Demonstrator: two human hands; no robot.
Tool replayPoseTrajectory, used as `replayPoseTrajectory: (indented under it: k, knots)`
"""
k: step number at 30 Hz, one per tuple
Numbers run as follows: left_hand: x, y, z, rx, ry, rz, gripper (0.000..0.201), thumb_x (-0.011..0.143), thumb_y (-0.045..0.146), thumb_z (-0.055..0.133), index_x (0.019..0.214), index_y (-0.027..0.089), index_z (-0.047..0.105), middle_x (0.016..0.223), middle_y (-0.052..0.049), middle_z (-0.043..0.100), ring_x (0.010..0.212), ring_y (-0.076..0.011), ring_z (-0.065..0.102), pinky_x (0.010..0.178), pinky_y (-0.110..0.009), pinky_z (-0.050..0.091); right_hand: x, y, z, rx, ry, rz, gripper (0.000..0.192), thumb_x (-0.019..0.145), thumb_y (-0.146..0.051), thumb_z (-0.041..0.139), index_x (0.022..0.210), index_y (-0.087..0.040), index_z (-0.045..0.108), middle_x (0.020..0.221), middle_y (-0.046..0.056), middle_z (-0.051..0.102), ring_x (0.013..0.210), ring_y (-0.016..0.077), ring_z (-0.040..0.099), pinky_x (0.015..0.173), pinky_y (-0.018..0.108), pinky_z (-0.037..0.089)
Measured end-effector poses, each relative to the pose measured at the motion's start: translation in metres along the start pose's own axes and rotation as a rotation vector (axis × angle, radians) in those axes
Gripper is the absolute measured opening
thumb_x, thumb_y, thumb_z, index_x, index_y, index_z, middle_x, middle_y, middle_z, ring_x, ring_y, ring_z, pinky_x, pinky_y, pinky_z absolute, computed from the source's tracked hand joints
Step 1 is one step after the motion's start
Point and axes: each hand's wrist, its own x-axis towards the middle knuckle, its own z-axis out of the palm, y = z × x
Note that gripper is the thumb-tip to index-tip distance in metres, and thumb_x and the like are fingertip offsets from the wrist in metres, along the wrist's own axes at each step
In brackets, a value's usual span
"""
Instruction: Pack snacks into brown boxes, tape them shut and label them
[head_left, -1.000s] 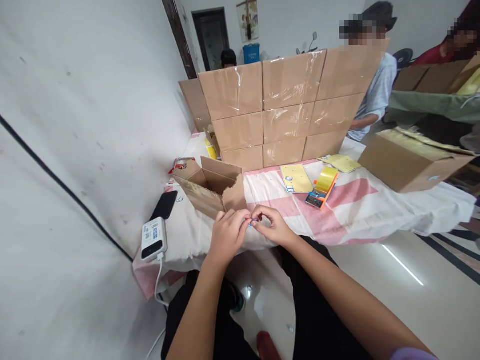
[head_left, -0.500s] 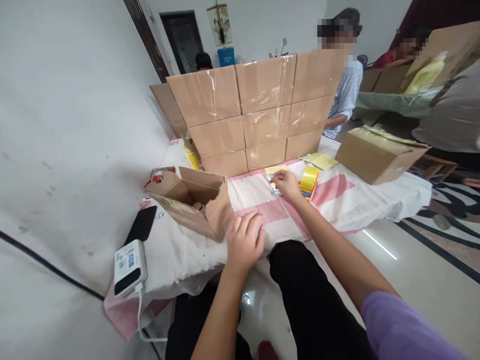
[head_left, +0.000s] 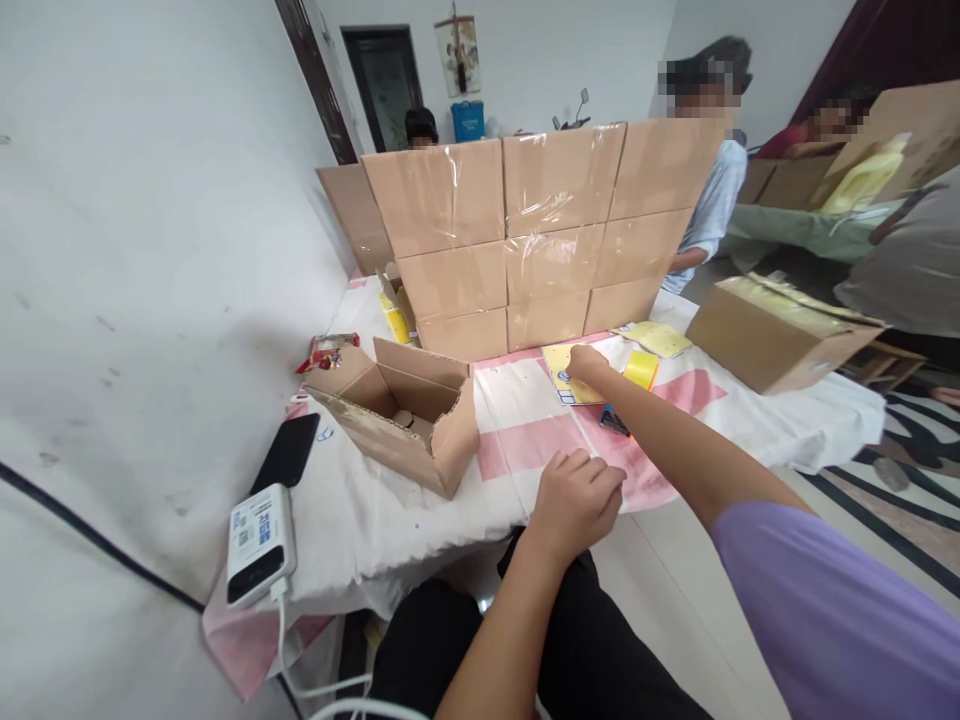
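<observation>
My right hand [head_left: 589, 366] reaches over a yellow sheet with blue printed marks [head_left: 559, 376] lying on the cloth. Its fingers are closed and point down at the sheet; the fingertips are hidden, so what they pinch cannot be made out. Beside that forearm, partly covered by it, is a tape dispenser with a yellow roll [head_left: 642, 370]. My left hand [head_left: 576, 500] hovers at the table's near edge, its fingers loosely bent and slightly apart, with nothing visible in them. To its left stands an open cardboard box [head_left: 390, 440] with torn flaps.
A tall cardboard partition [head_left: 506, 240] crosses the table. More yellow sheets [head_left: 656, 338] and another box [head_left: 776, 330] are at right. At left lie a red packet [head_left: 330, 352], a black phone [head_left: 289, 450] and a white power bank [head_left: 260, 540] with a cable. Several people are beyond.
My left hand has moved right, away from the open box. My right hand has come lower onto the yellow sheet, its forearm now covering part of the tape dispenser. The view has shifted slightly.
</observation>
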Motion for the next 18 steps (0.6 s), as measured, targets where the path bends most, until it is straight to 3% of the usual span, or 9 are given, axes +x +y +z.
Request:
replayPoseTrajectory:
  k: [3, 6, 8, 10, 12, 13, 15, 18]
  knots:
    - [-0.003, 0.001, 0.006, -0.007, -0.038, 0.005, 0.016, 0.091, 0.019, 0.051, 0.092, 0.021, 0.067, 0.075, -0.004, 0.069, 0.075, -0.0197, 0.06, 0.065, -0.037, 0.038, -0.014, -0.009, -0.003, -0.005, 0.04, -0.033, 0.028, 0.079, -0.006, 0.067, 0.106, -0.002, 0.067, 0.111, 0.034, 0.067, 0.11, 0.0389, 0.065, 0.089, 0.046, 0.05]
    - [-0.008, 0.003, 0.011, -0.05, -0.112, 0.012, 0.016, 0.09, 0.018, 0.052, 0.093, 0.02, 0.067, 0.077, -0.003, 0.071, 0.073, -0.0194, 0.063, 0.065, -0.035, 0.043, -0.043, -0.026, -0.001, 0.065, 0.061, -0.23, 0.038, 0.088, -0.012, 0.059, 0.126, -0.012, 0.06, 0.123, 0.021, 0.067, 0.115, 0.027, 0.064, 0.097, 0.037, 0.048]
    - [-0.012, 0.005, 0.015, -0.075, -0.186, 0.016, 0.017, 0.09, 0.019, 0.053, 0.096, 0.021, 0.068, 0.077, -0.004, 0.071, 0.073, -0.0197, 0.065, 0.065, -0.033, 0.046, -0.072, -0.044, 0.004, 0.174, 0.026, -0.478, 0.055, 0.089, -0.019, 0.061, 0.142, -0.019, 0.048, 0.135, 0.014, 0.062, 0.118, 0.0213, 0.062, 0.098, 0.032, 0.049]
    - [-0.015, 0.005, 0.019, -0.099, -0.273, 0.012, 0.017, 0.09, 0.021, 0.053, 0.096, 0.021, 0.069, 0.079, -0.005, 0.072, 0.073, -0.021, 0.067, 0.065, -0.032, 0.048, -0.105, -0.064, 0.009, 0.381, -0.014, -0.845, 0.078, 0.086, -0.026, 0.064, 0.155, -0.019, 0.027, 0.151, 0.017, 0.047, 0.128, 0.0246, 0.055, 0.102, 0.038, 0.048]
    - [-0.017, 0.005, 0.022, -0.128, -0.339, -0.01, 0.018, 0.089, 0.023, 0.053, 0.095, 0.02, 0.069, 0.085, -0.006, 0.073, 0.078, -0.0233, 0.068, 0.068, -0.033, 0.051, -0.138, -0.085, 0.012, 0.49, 0.01, -1.101, 0.087, 0.086, -0.028, 0.063, 0.159, -0.021, 0.015, 0.158, 0.018, 0.034, 0.14, 0.0279, 0.043, 0.11, 0.045, 0.043]
    - [-0.018, 0.004, 0.023, -0.145, -0.354, -0.031, 0.019, 0.089, 0.023, 0.053, 0.098, 0.02, 0.069, 0.092, -0.007, 0.074, 0.084, -0.0246, 0.069, 0.072, -0.034, 0.052, -0.154, -0.095, 0.013, 0.495, 0.023, -1.171, 0.087, 0.085, -0.028, 0.064, 0.158, -0.023, 0.016, 0.159, 0.018, 0.031, 0.142, 0.0291, 0.04, 0.111, 0.046, 0.041]
    - [-0.02, 0.004, 0.023, -0.176, -0.355, -0.088, 0.025, 0.089, 0.021, 0.053, 0.109, 0.018, 0.067, 0.109, -0.009, 0.073, 0.1, -0.0267, 0.067, 0.084, -0.036, 0.053, -0.18, -0.113, 0.015, 0.46, 0.043, -1.211, 0.076, 0.083, -0.029, 0.066, 0.15, -0.023, 0.033, 0.151, 0.017, 0.036, 0.135, 0.0304, 0.046, 0.107, 0.047, 0.045]
    - [-0.024, 0.004, 0.022, -0.197, -0.348, -0.151, 0.035, 0.092, 0.027, 0.058, 0.125, 0.016, 0.061, 0.127, -0.012, 0.065, 0.112, -0.0268, 0.062, 0.094, -0.04, 0.053, -0.206, -0.13, 0.017, 0.377, 0.07, -1.193, 0.041, 0.083, -0.03, 0.066, 0.122, -0.02, 0.055, 0.128, 0.014, 0.049, 0.108, 0.0253, 0.059, 0.09, 0.04, 0.053]
